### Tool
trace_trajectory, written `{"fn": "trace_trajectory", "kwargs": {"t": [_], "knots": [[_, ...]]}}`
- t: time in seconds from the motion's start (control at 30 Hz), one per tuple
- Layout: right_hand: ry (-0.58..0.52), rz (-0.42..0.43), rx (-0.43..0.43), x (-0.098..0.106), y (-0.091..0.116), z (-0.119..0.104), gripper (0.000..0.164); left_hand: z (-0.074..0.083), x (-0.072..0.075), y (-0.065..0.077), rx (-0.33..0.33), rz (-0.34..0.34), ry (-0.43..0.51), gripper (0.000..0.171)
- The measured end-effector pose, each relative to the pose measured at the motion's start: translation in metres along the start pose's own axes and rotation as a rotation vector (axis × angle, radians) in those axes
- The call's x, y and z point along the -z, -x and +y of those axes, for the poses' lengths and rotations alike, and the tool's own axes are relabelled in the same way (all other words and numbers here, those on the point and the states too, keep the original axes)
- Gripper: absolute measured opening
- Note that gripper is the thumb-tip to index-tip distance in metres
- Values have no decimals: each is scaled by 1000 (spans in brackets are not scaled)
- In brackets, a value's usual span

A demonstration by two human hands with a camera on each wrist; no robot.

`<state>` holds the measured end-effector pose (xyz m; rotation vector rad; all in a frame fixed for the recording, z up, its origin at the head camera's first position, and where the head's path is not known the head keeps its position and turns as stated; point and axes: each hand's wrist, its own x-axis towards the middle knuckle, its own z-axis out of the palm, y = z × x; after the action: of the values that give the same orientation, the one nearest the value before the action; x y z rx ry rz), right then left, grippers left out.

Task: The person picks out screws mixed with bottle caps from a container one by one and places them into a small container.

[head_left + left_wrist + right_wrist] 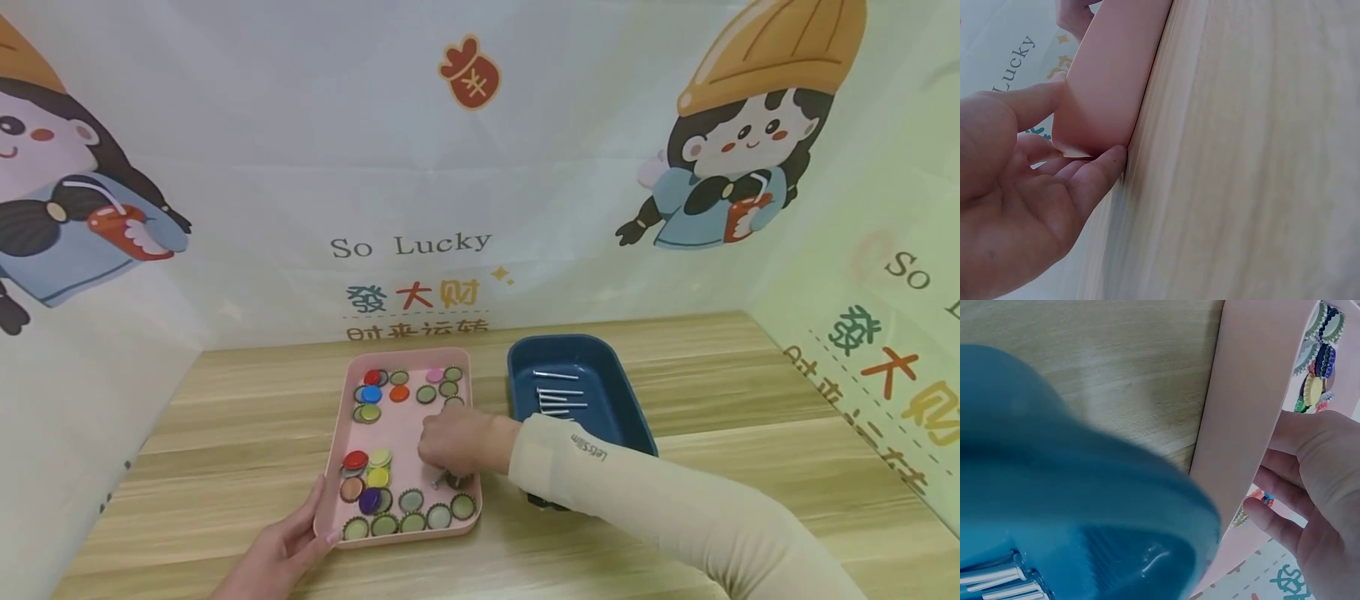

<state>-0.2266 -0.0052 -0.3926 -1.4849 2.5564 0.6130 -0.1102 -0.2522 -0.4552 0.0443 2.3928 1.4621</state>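
A shallow pink tray (396, 427) holds many bottle caps, among them a blue cap (371, 394) and a yellow cap (378, 477). At its front left corner my left hand (288, 542) grips the tray, the thumb on one side and fingers curled beneath in the left wrist view. Over the tray's right side my right hand (457, 440) reaches in with bent fingers. A silver nail (438, 481) shows just below that hand. In the right wrist view the tray wall (1247, 394) hides the thumb and index tips, so any hold there cannot be seen.
To the right stands a deep blue tray (611, 412) with several silver nails (562, 392) inside. The right sleeve (637, 475) crosses over its front part. Both trays rest on a wood-grain table (705, 400), and a printed cloth (300, 167) surrounds the back and sides.
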Motion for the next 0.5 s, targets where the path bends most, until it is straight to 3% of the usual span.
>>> {"fn": "trace_trajectory", "kwargs": {"t": [0.2, 0.5], "knots": [[22, -3, -10, -1, -1, -2, 17, 0, 0, -1, 17, 5, -23, 77], [4, 4, -8, -2, 1, 1, 12, 1, 1, 0, 5, 3, -33, 79]]}}
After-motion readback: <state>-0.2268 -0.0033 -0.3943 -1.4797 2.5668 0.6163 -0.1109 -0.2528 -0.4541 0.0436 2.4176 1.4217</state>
